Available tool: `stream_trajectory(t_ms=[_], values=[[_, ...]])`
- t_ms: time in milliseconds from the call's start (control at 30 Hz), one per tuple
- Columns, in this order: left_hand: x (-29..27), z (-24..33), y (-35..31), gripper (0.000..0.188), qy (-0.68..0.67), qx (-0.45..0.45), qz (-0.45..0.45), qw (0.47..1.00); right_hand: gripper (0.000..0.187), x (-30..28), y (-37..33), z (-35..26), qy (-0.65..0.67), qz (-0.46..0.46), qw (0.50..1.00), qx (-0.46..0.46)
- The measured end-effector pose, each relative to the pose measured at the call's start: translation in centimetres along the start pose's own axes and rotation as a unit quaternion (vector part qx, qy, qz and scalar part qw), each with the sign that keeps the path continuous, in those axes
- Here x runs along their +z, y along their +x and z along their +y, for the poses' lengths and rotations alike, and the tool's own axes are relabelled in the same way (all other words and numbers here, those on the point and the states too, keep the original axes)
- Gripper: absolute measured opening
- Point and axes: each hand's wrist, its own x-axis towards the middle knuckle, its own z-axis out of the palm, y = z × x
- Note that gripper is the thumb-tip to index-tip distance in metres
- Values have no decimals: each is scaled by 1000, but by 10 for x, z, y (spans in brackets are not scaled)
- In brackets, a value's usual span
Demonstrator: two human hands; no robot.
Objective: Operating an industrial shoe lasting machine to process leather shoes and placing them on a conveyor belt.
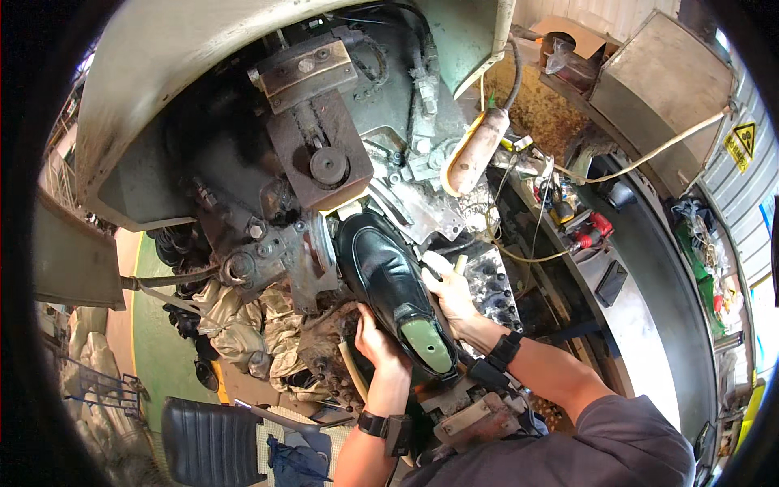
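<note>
A black leather shoe sits on a green shoe last, its toe pointing away from me into the metal machine. My left hand holds the near left side of the shoe, fingers partly hidden beneath it. On the right side, my right hand grips the shoe with the thumb side uppermost; a white covering shows on one or more of its digits. Metal plates stand close around the toe, on both sides. The shoe's underside is hidden.
A worn lamp-like housing hangs on a cable right of the shoe. On the right bench lie a red power tool and a dark phone-like slab. A black chair stands lower left, near pale cloth bundles.
</note>
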Motion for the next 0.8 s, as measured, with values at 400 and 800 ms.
stream_trajectory(t_ms=[400,800], values=[[-6,-20,20,41,65,112,28,991,46,-1,14,13,146,-59,987,11],[6,-6,6,50,23,32,9,999,31,2,1,0,203,-67,973,90]])
